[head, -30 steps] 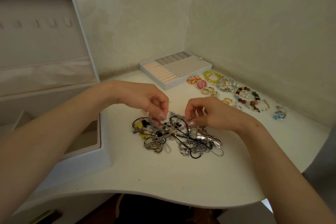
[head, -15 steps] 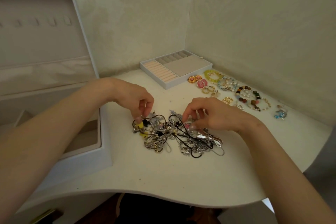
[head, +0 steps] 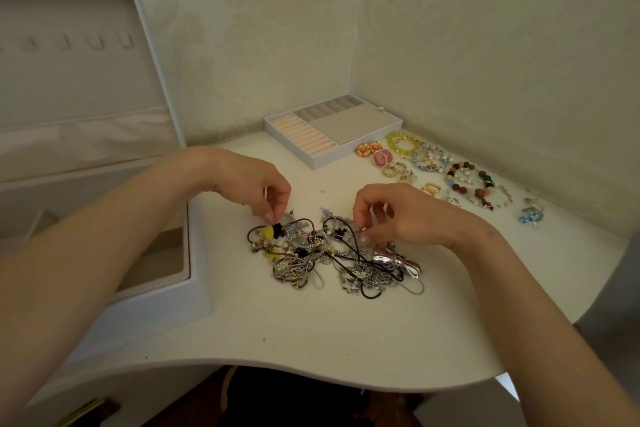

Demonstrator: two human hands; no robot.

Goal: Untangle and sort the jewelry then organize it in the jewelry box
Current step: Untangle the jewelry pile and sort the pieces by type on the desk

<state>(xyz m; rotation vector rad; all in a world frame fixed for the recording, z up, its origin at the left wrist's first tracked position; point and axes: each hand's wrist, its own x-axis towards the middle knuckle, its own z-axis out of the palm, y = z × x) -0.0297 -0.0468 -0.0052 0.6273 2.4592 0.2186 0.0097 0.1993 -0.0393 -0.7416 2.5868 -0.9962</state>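
A tangled pile of jewelry [head: 332,253], silver chains, black cords and a yellow piece, lies in the middle of the white table [head: 311,333]. My left hand [head: 256,191] pinches a small pale piece at the pile's upper left edge. My right hand [head: 391,215] has curled fingers that pinch a strand at the pile's upper right. The white jewelry box [head: 145,298] stands open at the left, its lid upright. Its removable tray [head: 332,130] with ring rolls sits at the back of the table.
Sorted pieces lie in a row at the right: pink earrings [head: 375,154], a yellow bracelet [head: 403,142], beaded bracelets [head: 474,184], gold rings [head: 431,188] and a blue piece [head: 531,215]. Walls close the corner behind. The table's curved front edge is near me.
My left hand has moved left from the pile's top middle to its upper left edge. My right hand has dipped lower into the pile. The pile's cords have shifted slightly.
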